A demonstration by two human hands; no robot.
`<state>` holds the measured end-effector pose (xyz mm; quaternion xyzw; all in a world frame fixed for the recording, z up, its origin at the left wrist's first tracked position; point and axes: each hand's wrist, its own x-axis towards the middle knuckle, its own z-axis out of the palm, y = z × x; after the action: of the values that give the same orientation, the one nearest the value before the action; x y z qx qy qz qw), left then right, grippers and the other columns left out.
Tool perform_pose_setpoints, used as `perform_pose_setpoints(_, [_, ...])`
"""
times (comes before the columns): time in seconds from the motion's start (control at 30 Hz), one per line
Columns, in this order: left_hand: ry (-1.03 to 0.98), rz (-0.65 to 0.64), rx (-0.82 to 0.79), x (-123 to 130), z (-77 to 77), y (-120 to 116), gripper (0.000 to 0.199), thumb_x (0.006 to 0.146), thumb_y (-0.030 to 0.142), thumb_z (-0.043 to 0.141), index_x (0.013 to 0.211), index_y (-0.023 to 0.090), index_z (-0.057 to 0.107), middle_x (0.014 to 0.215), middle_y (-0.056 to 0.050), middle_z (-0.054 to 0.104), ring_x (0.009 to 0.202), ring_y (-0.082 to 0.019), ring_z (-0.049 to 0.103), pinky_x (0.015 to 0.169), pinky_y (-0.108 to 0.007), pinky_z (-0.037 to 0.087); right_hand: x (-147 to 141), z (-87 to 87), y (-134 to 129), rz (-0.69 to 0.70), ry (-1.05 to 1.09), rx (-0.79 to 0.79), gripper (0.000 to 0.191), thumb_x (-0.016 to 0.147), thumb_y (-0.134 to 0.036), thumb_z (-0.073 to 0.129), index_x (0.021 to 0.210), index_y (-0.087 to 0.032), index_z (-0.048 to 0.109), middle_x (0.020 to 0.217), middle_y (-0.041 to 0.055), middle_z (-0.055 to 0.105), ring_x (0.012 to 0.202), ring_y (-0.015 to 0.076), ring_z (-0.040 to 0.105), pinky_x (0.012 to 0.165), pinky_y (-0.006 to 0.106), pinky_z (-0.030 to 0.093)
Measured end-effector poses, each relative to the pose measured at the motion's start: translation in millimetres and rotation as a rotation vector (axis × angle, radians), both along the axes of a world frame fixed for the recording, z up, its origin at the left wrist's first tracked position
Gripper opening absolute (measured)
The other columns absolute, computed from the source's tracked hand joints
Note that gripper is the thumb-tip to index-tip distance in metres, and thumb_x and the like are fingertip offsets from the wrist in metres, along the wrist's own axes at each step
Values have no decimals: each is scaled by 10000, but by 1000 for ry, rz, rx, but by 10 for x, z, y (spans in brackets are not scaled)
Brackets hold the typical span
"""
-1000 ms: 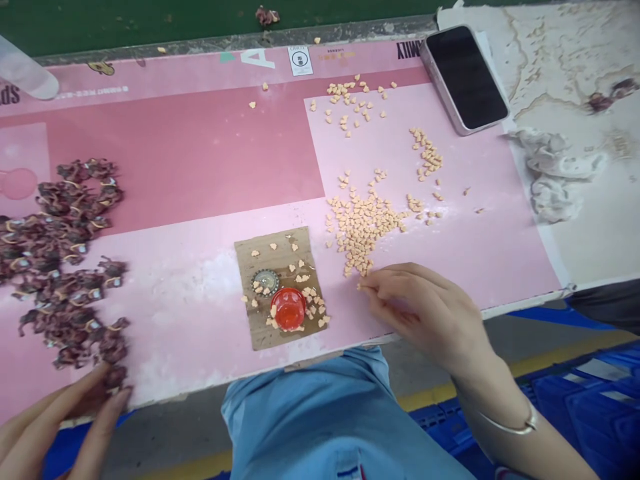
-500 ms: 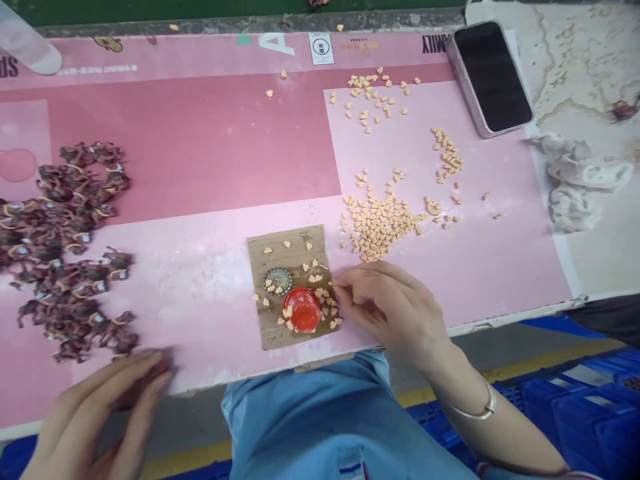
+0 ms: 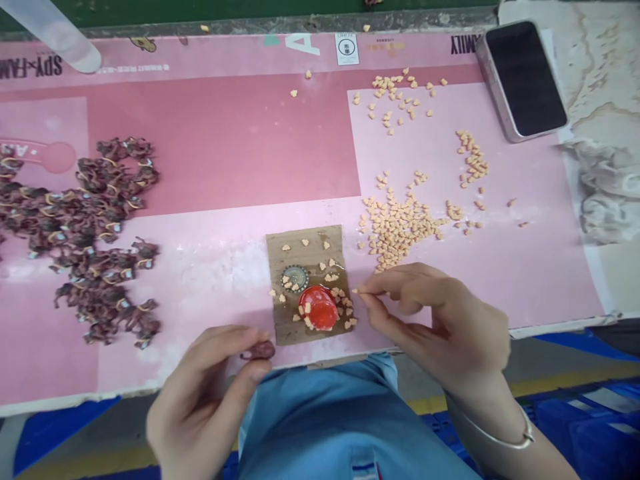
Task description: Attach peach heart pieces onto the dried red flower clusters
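Pink on its printed surface, the table [image 3: 215, 267] carries all the items noted. The left hand [image 3: 205, 390] grips one dark maroon figurine [image 3: 261, 350] between thumb and fingers at the table's front edge, near the lower left corner of a brown card [image 3: 290, 329]; part of the figurine is hidden. The right hand [image 3: 445, 327] pinches a single beige piece [image 3: 355, 291] between thumb and forefinger, just beside the card's right edge. On the card sit a red cap [image 3: 323, 313] and a ridged metal cap [image 3: 299, 274], with beige bits [image 3: 345, 302] around them. A heap of loose pieces [image 3: 400, 227] lies beyond the right hand. Dark banded figurines [image 3: 105, 207] lie clustered at left, well apart from the card. A phone [image 3: 525, 80] rests at far right, near crumpled white material [image 3: 610, 193].
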<state>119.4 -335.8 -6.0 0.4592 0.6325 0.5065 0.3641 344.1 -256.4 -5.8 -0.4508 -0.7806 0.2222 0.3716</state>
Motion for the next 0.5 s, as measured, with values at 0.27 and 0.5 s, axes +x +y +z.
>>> perform_pose_setpoints(0.27, [-167, -196, 13, 59, 16, 109, 105, 946, 229, 775, 1031, 290, 783, 944, 5, 790, 818, -114, 789, 761, -148, 676, -159, 235, -38, 159, 143, -106, 408, 948, -3, 660, 795, -290, 412, 855, -25, 833, 734, 139, 800, 715, 246, 701])
perform_pose_setpoints(0.5, [-59, -227, 131, 82, 3, 62, 94, 927, 165, 784, 961, 241, 740, 934, 9, 782, 850, -115, 801, 811, -165, 691, -263, 215, -144, 141, 322, -195, 410, 946, 2, 652, 844, -289, 382, 844, -19, 814, 734, 120, 780, 713, 240, 689])
